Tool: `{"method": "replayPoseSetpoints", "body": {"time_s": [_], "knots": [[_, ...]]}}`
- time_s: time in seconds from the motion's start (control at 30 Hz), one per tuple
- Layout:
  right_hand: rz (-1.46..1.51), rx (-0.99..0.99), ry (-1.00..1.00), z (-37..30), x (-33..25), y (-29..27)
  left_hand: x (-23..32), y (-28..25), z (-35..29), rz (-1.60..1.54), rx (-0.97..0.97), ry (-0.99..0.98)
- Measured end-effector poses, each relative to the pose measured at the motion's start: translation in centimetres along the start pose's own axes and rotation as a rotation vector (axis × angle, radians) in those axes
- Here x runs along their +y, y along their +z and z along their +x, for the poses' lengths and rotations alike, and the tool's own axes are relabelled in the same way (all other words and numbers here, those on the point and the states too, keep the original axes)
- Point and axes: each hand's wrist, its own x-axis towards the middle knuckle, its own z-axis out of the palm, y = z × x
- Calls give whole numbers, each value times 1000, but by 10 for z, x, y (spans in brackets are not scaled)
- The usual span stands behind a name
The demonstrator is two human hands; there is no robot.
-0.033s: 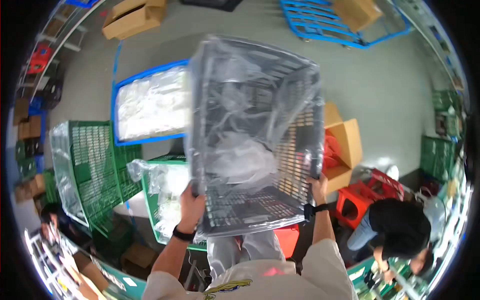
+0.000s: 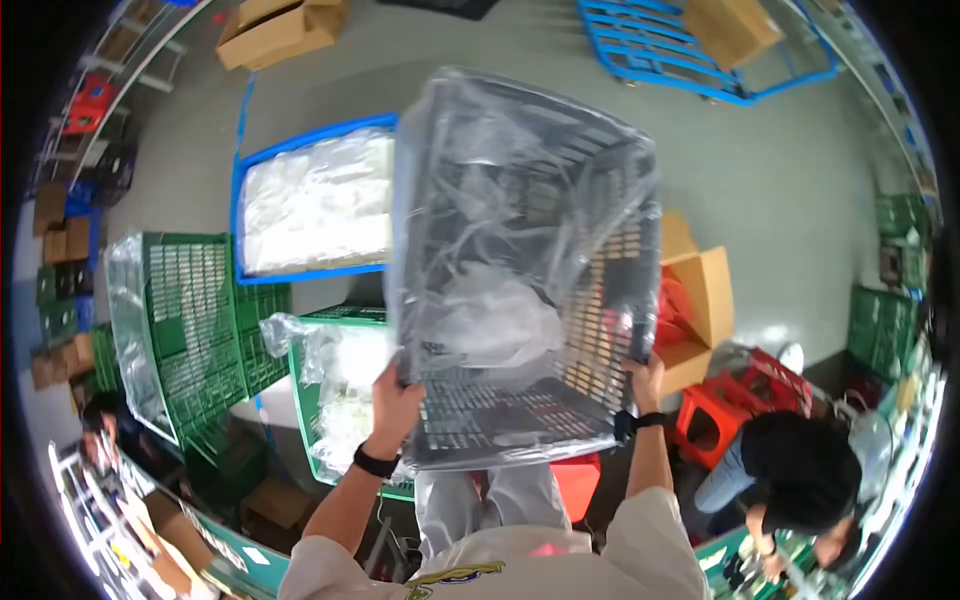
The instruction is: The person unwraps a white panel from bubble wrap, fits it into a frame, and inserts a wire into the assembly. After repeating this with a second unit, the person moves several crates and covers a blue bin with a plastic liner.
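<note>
Between my hands a large grey plastic crate hangs in front of me, its open top facing me. Clear plastic film lines it, and a bunched heap of the film rests inside. My left hand is closed around the lower left edge. At the lower right corner, my right hand grips the rim. Behind the crate's left side lie a blue crate and a green crate, both holding white, film-wrapped contents; the grey crate hides part of each.
Empty-looking green crates stand at the left. Right of the grey crate are an open cardboard box with red material and red stools. A person in black bends over at the lower right. A blue cart stands far off.
The whole scene has shifted slightly to the right in the picture. My hands keep the same hold on the grey crate.
</note>
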Motion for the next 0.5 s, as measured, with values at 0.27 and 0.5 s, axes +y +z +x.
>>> {"method": "replayPoseSetpoints", "body": {"time_s": [0.27,0.5], "knots": [[58,-59,85,31,42,-49,29,68,26,108,-97,-62],[-8,6,27,69,43,-41,-58,128,87,-24,-62,-53]]}}
